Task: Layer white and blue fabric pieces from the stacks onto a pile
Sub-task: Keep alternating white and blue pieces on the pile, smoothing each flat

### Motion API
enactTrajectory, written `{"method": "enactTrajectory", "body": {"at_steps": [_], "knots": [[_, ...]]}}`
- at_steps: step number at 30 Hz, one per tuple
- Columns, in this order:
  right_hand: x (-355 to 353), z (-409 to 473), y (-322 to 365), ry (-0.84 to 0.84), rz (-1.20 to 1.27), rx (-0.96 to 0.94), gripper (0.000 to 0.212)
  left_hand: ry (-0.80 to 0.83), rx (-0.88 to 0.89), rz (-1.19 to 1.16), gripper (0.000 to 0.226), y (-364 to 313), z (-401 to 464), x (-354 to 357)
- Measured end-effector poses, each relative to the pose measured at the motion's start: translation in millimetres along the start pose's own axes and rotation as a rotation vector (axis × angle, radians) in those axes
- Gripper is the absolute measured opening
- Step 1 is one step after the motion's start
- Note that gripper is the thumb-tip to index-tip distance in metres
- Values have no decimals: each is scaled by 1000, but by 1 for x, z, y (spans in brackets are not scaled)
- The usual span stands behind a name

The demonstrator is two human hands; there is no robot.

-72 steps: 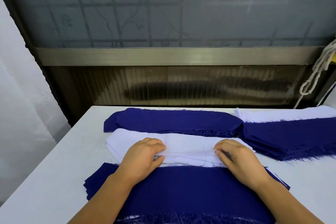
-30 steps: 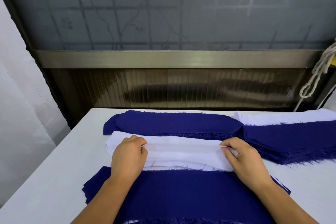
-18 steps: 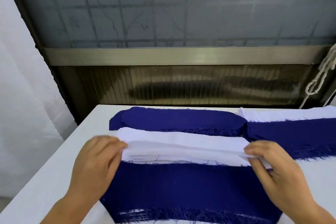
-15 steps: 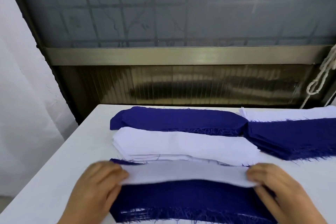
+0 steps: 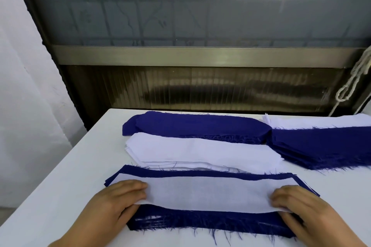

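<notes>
1. My left hand [image 5: 116,202] has its fingers curled over the left end of the white piece [image 5: 208,193]; the thumb is hidden under the edge, so it looks like a pinch.
2. My right hand [image 5: 301,208] does the same at the right end, fingers bent over the top and the thumb below the cloth.
3. The white piece is stretched flat between both hands and lies on the blue pile [image 5: 210,224] nearest me, with blue showing at its far and near edges.
4. Just beyond the pile I see the white stack [image 5: 200,152], touching its far edge.
5. Behind that lies a blue stack [image 5: 192,126]; to its right is another stack of blue on white [image 5: 325,146].
6. Everything rests on the white table [image 5: 60,176].
</notes>
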State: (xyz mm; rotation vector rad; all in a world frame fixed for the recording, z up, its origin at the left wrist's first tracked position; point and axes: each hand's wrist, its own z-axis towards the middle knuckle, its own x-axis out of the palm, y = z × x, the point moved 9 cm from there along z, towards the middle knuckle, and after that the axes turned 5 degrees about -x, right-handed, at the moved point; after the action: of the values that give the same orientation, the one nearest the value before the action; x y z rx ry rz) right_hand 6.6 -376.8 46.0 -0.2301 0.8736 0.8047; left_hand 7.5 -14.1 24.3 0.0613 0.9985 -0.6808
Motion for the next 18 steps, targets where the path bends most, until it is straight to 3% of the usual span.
{"method": "enactTrajectory", "body": {"at_steps": [7,11,18], "knots": [[-3,-5,1,-12,-14,-30,42,101,-74,-56,44,-1,1,3],[-3,-2,-1,71,42,42,26,173,-113,-23,52,3,-1,3],[8,1,-6,178,65,126,36,259,-95,20,56,0,2,9]]}}
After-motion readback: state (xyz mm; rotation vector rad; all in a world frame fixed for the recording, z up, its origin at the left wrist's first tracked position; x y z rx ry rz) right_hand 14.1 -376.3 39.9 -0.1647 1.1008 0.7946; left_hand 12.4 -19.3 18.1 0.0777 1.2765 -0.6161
